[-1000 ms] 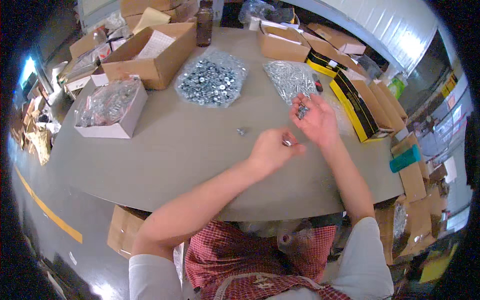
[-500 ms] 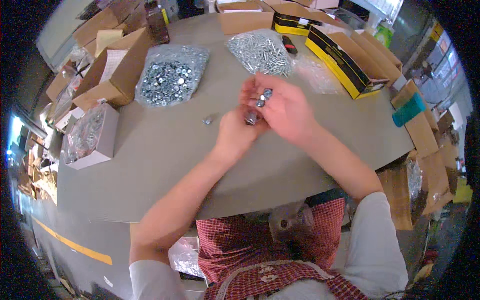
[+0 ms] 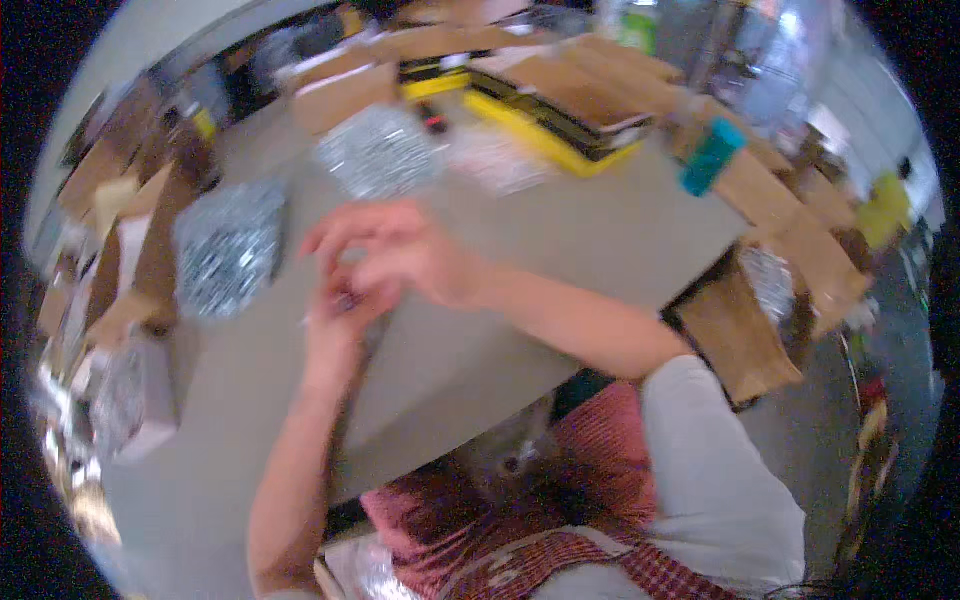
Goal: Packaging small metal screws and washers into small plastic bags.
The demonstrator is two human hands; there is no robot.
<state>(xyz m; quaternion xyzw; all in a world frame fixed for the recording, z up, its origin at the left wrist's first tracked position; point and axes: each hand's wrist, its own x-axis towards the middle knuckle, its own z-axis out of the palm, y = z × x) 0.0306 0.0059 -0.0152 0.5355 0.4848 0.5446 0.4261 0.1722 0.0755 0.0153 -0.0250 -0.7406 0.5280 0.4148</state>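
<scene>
Centre-left, metal piece (image 3: 345,300) is held in left hand (image 3: 337,316), fingers curled; right hand (image 3: 415,255) half-curled above, hold can't be told.

We find motion blur smearing everything, the grey table (image 3: 600,230) softly lit, pale glare upper right, edges bowing into grainy black

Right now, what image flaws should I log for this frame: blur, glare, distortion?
Head view: blur smears the right hand, the left hand and the contents of the nearer bag and farther bag; head view: the fisheye image is rounded, with dark, grainy corners; head view: the upper-right background has bright, washed-out patches.
</scene>
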